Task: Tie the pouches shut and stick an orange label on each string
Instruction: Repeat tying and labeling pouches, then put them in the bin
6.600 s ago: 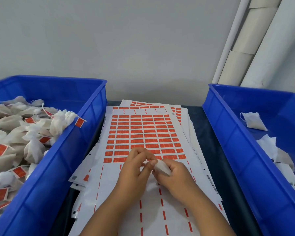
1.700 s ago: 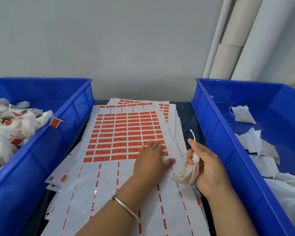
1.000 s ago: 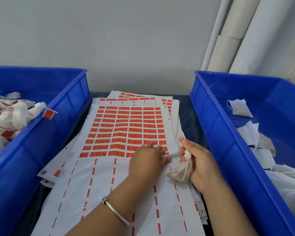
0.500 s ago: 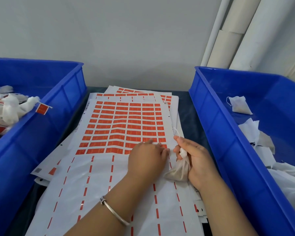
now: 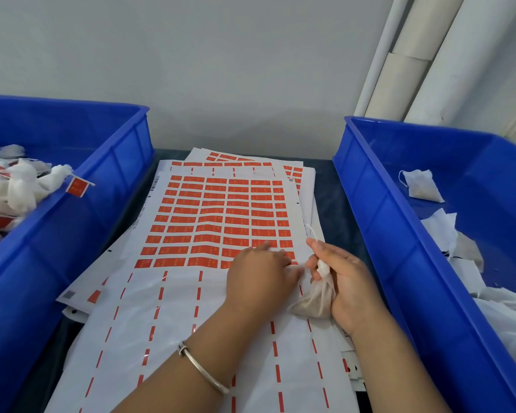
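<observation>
- Right hand (image 5: 344,281): grip closed round the gathered neck of a filled pouch (image 5: 315,302); the pouch body hangs below the fist toward the person, long axis running roughly near-to-far.
- The string (image 5: 310,232) stands out past the top of that grip in a small loop, pointing away from the person, over the right edge of the label sheet (image 5: 221,216).
- Left hand (image 5: 261,278): just left of the grip, fingers bent down onto the nearest row of orange labels (image 5: 204,260), working at one beside the sheet's right edge (whether a label is lifted cannot be told; nothing is seen held).
- Judgement: the left hand is nearer the labels, and a peeled label must travel a short way right and away to reach the string.
- Beyond, on the bench: left bin (image 5: 108,186) holds labelled pouches, right bin (image 5: 379,204) untied ones.
</observation>
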`<state>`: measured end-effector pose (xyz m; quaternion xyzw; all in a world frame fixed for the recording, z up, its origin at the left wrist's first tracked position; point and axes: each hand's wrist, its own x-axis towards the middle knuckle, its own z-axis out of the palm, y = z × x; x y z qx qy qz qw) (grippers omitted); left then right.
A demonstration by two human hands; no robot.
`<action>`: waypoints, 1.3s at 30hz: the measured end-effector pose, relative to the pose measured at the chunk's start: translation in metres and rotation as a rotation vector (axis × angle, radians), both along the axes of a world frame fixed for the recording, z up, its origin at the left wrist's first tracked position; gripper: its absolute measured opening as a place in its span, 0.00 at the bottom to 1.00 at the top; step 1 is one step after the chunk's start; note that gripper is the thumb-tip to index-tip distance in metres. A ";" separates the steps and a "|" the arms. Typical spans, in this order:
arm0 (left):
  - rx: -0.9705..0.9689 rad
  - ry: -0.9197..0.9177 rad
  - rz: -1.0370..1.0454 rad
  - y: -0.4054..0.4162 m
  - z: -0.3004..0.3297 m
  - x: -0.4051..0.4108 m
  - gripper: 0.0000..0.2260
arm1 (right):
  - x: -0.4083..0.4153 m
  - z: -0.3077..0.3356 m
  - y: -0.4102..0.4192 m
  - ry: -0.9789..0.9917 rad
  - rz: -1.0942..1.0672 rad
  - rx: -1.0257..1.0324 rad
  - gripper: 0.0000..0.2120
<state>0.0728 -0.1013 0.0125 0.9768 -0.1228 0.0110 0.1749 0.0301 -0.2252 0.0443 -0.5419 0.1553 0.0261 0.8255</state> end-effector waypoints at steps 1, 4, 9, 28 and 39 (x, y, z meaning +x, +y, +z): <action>0.012 0.001 -0.018 0.000 -0.001 0.001 0.21 | 0.000 0.000 0.000 0.004 0.000 -0.004 0.15; 0.041 0.002 -0.049 0.002 -0.002 0.004 0.20 | 0.000 -0.001 0.000 0.007 -0.013 -0.027 0.17; 0.067 -0.012 -0.068 0.001 -0.003 0.003 0.20 | 0.001 0.000 0.001 -0.001 -0.011 -0.064 0.13; -0.102 -0.045 -0.102 0.003 0.007 -0.001 0.14 | -0.001 0.003 0.001 0.020 -0.099 -0.050 0.10; -0.113 -0.074 -0.109 0.003 0.008 -0.001 0.14 | -0.001 0.003 0.002 0.036 -0.110 -0.028 0.08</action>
